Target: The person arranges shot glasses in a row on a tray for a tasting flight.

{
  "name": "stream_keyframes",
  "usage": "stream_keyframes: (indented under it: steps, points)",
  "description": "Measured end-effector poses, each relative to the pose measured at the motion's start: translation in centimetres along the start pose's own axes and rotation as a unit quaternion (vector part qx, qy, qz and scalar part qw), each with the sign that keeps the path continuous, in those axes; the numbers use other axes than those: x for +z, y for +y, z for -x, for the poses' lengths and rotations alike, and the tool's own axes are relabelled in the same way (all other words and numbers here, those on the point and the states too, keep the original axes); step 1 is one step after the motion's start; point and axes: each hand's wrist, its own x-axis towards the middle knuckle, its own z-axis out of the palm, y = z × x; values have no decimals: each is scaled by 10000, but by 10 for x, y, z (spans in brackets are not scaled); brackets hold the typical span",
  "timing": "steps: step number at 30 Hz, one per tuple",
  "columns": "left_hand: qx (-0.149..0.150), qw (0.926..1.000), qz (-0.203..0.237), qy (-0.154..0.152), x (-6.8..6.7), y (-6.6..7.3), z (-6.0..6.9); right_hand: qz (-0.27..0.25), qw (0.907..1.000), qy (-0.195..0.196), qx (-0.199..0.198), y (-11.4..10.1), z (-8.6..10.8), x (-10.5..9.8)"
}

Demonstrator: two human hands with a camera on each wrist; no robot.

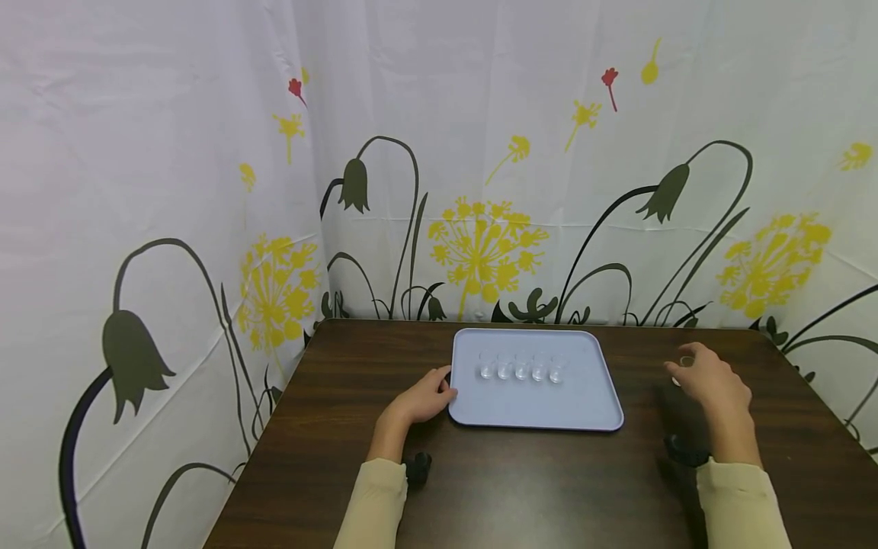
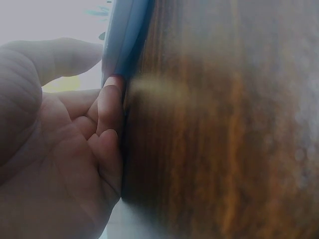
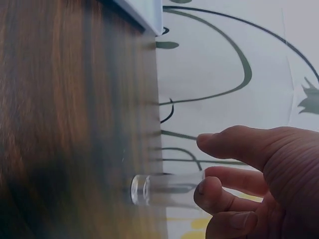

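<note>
A pale blue-grey tray (image 1: 535,409) lies on the table. My left hand (image 1: 420,396) holds its left edge, thumb at the rim and fingers curled against the side and underneath, as the left wrist view shows. Several small clear shot glasses (image 1: 521,372) stand in a row on the tray. Right of the tray, my right hand (image 1: 713,383) is at another clear shot glass (image 3: 169,190), which stands upright on the table. In the right wrist view the thumb is apart from the glass, while the fingers are close to its rim; whether they touch it I cannot tell.
The dark wooden table (image 1: 521,488) reaches back to a white curtain (image 1: 439,99) printed with flowers. Dark wrist cameras sit at both wrists, the left one (image 1: 417,469) near the tabletop.
</note>
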Motion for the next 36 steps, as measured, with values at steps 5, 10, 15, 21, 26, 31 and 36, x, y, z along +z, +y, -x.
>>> stream_keyframes:
  steps: [5,10,15,21,26,31,36]
  points:
    - [3,10000,-86,-20,8,-26,-18,-26,10000,-50,13,7,0,-1]
    - [-22,10000,-16,2,17,-46,-32,-69,9999,-110,57,11,-1,0]
    - [-110,9999,-56,52,24,-61,-43,-82,9998,-153,94,13,-2,0]
    - [-125,9999,30,73,19,-46,-32,-71,9997,-150,193,12,-4,2]
    - [-59,9999,103,32,5,-10,-6,-82,9997,-90,225,14,-5,3]
    - [194,9998,-15,3,8,-22,-13,-117,9997,-18,212,16,-6,4]
    - [79,9999,85,-34,-1,-3,-1,-167,9998,97,112,10,-8,4]
